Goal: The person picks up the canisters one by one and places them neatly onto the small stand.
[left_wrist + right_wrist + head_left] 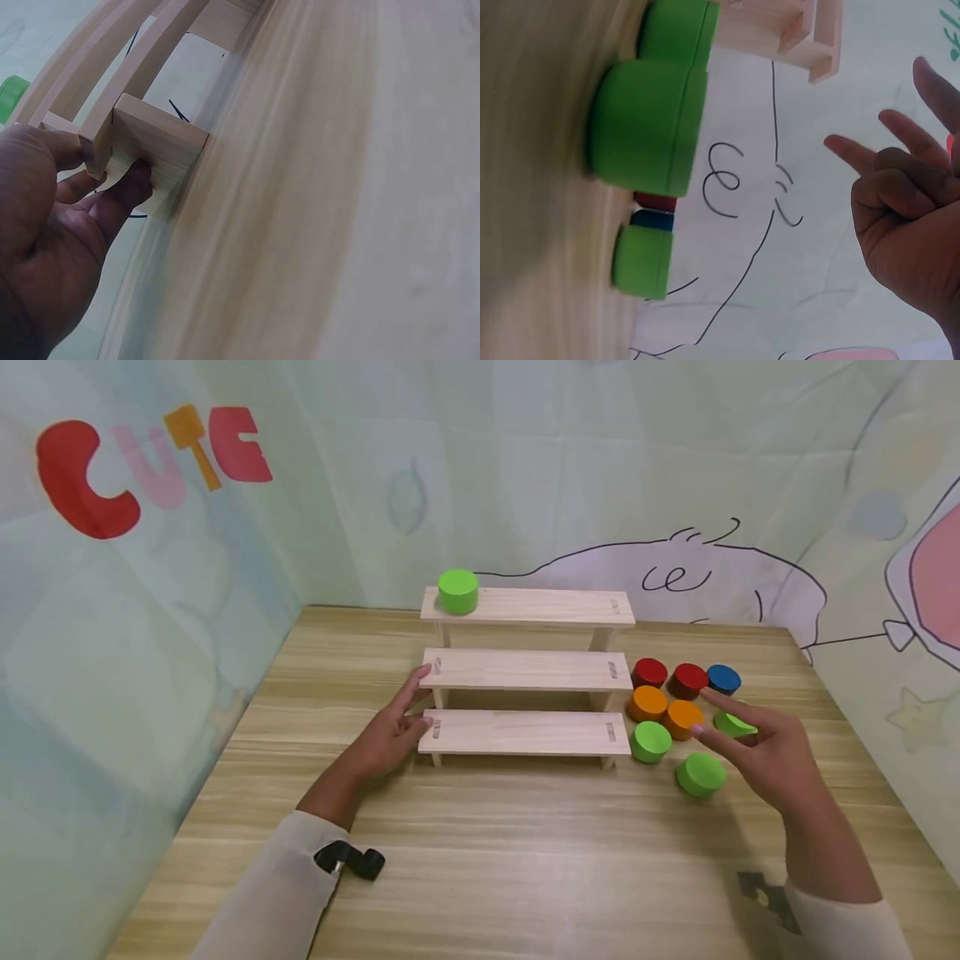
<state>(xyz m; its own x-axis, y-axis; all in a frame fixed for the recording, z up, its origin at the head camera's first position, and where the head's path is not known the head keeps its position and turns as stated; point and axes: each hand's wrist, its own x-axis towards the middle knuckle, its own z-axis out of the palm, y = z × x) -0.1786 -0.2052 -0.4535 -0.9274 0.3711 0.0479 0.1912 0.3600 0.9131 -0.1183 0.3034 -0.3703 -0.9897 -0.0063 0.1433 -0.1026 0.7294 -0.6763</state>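
Observation:
A three-tier wooden stand point(525, 670) stands on the table, with one green round block point(458, 592) at the left of its top tier. At the stand's left end, my left hand point(386, 735) grips the edge; the left wrist view shows its fingers point(127, 196) around the end of a tier. My right hand point(772, 756) is raised above the blocks right of the stand, fingers apart and holding nothing. Nearest to it are a green block point(701, 775), another partly covered green block point(733, 724) and an orange block point(684, 719).
Beside the stand's right end sit more round blocks: a green one point(651, 742), an orange one point(647, 703), two red ones point(649, 673) and a blue one point(723, 678). A printed cloth point(525, 468) hangs behind the wood-grain table point(487, 860).

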